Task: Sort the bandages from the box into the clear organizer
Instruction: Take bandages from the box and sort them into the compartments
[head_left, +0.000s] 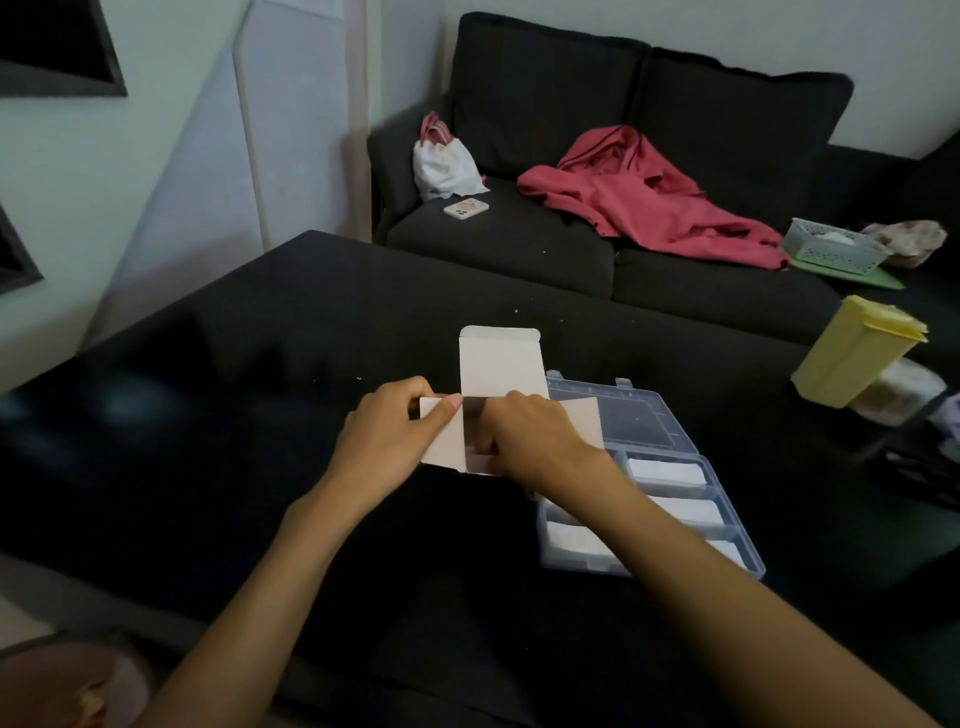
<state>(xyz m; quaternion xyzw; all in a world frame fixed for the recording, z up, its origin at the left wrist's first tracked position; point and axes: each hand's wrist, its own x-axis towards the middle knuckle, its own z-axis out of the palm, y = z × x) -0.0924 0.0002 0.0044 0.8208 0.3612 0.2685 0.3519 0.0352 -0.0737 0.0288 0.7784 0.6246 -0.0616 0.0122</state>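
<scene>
A small white cardboard box (498, 364) stands on the black table (234, 389) with its top flap raised and side flaps spread. My left hand (387, 441) grips the box's left flap and side. My right hand (530, 441) has its fingers curled down into the box's opening; what they touch is hidden. Just right of the box lies the clear organizer (748, 545), lid (623, 415) folded back. White bandages (665, 473) lie in several of its compartments. My right forearm crosses over its left part.
A yellow lidded container (857, 353) stands at the table's right edge. Behind the table is a dark sofa (519, 249) holding a pink garment (639, 197), a white bag (447, 166), a phone (466, 209) and a mesh basket (831, 247).
</scene>
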